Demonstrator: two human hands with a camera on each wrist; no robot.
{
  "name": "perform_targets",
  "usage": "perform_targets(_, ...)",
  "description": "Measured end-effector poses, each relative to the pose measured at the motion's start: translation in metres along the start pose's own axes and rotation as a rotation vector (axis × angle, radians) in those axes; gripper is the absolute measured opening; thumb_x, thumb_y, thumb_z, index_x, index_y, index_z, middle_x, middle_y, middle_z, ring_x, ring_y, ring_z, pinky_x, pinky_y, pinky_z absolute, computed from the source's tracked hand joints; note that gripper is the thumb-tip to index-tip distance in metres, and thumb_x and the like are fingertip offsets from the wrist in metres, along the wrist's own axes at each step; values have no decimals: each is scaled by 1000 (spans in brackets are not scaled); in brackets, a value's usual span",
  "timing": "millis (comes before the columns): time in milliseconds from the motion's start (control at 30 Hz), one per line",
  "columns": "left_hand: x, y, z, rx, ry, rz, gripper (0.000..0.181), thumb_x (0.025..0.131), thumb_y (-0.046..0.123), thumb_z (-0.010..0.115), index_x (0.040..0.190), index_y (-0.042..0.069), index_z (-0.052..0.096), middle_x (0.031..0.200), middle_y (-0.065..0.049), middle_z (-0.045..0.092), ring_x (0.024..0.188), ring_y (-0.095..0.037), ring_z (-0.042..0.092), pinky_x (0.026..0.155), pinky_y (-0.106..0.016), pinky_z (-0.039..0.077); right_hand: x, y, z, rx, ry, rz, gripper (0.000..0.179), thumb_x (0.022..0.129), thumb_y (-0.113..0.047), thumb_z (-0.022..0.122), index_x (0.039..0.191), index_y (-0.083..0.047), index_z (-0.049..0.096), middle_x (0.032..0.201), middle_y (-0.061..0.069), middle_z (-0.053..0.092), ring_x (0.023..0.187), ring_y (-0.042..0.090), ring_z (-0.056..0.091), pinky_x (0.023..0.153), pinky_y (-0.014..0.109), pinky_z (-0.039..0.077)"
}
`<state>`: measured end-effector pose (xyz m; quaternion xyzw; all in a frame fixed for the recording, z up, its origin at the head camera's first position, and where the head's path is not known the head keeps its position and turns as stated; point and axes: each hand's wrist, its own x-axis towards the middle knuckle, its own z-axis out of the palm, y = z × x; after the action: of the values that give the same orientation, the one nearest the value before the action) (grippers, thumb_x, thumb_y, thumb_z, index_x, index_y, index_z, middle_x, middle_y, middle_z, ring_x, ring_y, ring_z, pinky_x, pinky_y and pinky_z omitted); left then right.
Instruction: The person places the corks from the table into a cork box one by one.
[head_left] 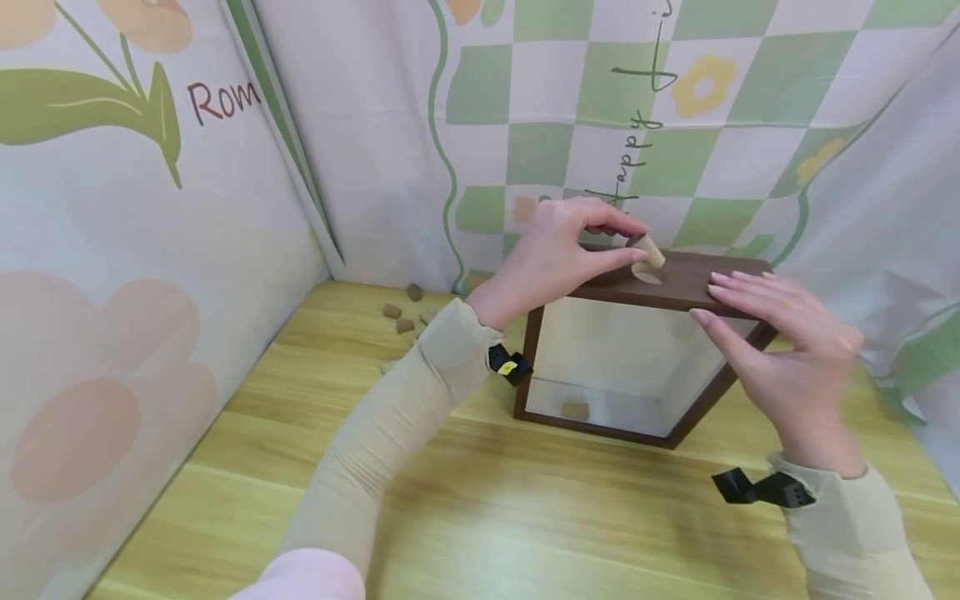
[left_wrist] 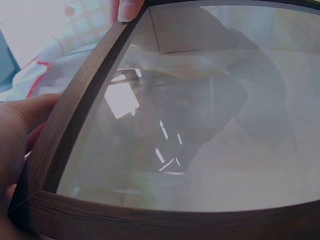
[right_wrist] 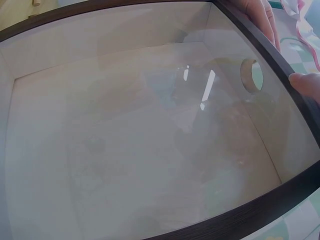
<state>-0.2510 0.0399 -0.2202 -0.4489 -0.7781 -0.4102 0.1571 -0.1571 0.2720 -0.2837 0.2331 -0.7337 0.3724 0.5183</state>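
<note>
There are two hands and one brown box-like frame, standing on the wooden table. Its top has one round hole. The left hand pinches one cork between thumb and fingers, with almost no gap around it; this cork is tilted, just at the hole. The right hand grips nothing: its fingers lie nearly straight on the top, and its thumb rests at the front edge. A second cork is inside the frame, at the bottom near the front. Three loose corks are clearly seen on the table at the left; more small pieces are partly hidden by the left sleeve, so I cannot tell their number. One black device sits at each wrist. Behind hangs a green-and-white checked curtain; another curtain, with flowers, is at the left.
</note>
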Motion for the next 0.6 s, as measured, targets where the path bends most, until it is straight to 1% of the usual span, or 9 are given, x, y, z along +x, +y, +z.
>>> perform_targets(100, 2, 1, 0, 47, -52, -6, 29, 92, 25, 79, 118, 12, 77, 114, 5, 73, 107, 0, 61, 95, -10, 40, 0, 1, 0, 3, 5, -3, 33, 82, -26, 88, 95, 3, 80, 99, 20, 74, 105, 9, 69, 105, 42, 47)
perform_targets(200, 3, 2, -1, 98, -106, -33, 30, 94, 28, 77, 121, 15, 76, 118, 8, 72, 112, 1, 58, 96, -9, 37, 0, 1, 0, 0, 4, -3, 33, 82, -27, 88, 96, 3, 80, 99, 21, 74, 105, 8, 69, 105, 42, 47)
perform_targets(233, 3, 2, -1, 115, -110, -27, 31, 94, 30, 77, 122, 16, 76, 119, 8, 72, 113, 1, 58, 96, -9, 37, 0, 0, 0, -1, 3, -3, 33, 82, -27, 88, 96, 3, 80, 99, 21, 74, 105, 8, 69, 105, 42, 47)
perform_targets(300, 3, 2, -1, 120, -110, -40, 36, 94, 33, 77, 125, 18, 74, 122, 8, 70, 114, 1, 58, 97, -9, 37, 0, 0, 0, -4, 4, -4, 34, 82, -27, 88, 96, 3, 80, 99, 21, 74, 105, 8, 69, 105, 42, 47)
perform_targets(367, 2, 1, -1, 95, -90, -51, 41, 92, 35, 78, 129, 18, 72, 125, 8, 69, 114, 1, 57, 97, -9, 37, 1, 0, 1, -2, 6, -5, 33, 82, -27, 88, 96, 3, 80, 99, 20, 74, 105, 8, 69, 105, 42, 47)
perform_targets(467, -1, -1, -1, 19, -38, -75, 47, 90, 35, 81, 132, 17, 70, 128, 6, 68, 113, 2, 57, 96, -10, 39, 1, 0, 1, 2, 6, -4, 33, 82, -27, 88, 96, 3, 80, 99, 20, 74, 105, 9, 69, 105, 42, 47)
perform_targets(600, -7, -6, -3, -51, 67, -65, 47, 87, 31, 84, 129, 14, 72, 125, 4, 70, 109, 4, 59, 95, -12, 42, 1, -1, 1, 11, 8, 1, 33, 82, -25, 88, 95, 3, 80, 99, 20, 74, 105, 9, 69, 106, 42, 47)
